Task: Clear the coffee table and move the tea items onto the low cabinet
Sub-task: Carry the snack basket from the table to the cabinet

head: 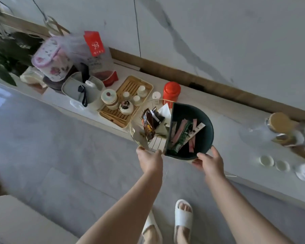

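I hold a round two-part organizer (203, 118) over the front edge of the low white cabinet (224, 131). Its dark green half holds pink and green sachets (185, 133); its gold wire half holds a brown snack packet (148, 128) and papers. My left hand (149, 158) grips the wire rim, and my right hand (209, 162) grips the green half's near edge. A bamboo tea tray (145, 84) with a lidded teapot (109, 98) and small white cups (136, 98) lies on the cabinet just left of the organizer.
A red tin (171, 92) stands behind the organizer. At the left are a grey tray (69, 86), a floral container (52, 61), a red packet (94, 44) and a plant (5, 50). At the right sit a cork-lidded jar (280, 123) and white cups (267, 160). Grey floor lies below.
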The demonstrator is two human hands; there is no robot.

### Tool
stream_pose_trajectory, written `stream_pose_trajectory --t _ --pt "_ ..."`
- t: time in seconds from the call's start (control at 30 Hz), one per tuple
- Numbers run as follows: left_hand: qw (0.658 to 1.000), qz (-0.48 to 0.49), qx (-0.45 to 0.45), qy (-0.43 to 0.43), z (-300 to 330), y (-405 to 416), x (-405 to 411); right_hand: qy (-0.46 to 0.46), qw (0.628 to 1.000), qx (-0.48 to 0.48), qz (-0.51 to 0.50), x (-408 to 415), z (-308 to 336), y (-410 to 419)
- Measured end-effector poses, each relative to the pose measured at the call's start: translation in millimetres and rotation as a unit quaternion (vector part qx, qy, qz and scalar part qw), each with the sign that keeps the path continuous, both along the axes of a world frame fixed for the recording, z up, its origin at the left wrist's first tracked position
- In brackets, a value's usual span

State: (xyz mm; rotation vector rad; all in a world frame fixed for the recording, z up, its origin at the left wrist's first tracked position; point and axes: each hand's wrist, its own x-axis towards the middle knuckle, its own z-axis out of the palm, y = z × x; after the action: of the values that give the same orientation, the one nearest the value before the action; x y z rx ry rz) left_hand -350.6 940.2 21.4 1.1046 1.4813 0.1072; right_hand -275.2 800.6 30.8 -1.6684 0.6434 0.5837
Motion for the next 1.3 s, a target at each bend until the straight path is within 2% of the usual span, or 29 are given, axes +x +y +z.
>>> stream_pose_trajectory --t 0.23,0.57,1.03,1.3 --pt "0.997 -0.042 0.006 -0.057 -41 -26 45 -0.001 0.999 0.029 -0.022 63 -39 -43" --pt "0.997 -0.065 0.043 0.005 -85 -44 87 0.009 0.998 0.055 0.010 124 -95 -72" --pt "0.992 -0.091 0.066 0.057 -111 -66 115 0.040 0.997 0.068 -0.014 140 -131 -95" --pt "0.975 -0.181 0.083 0.097 -113 -68 117 0.036 0.997 0.061 -0.006 143 -141 -98"
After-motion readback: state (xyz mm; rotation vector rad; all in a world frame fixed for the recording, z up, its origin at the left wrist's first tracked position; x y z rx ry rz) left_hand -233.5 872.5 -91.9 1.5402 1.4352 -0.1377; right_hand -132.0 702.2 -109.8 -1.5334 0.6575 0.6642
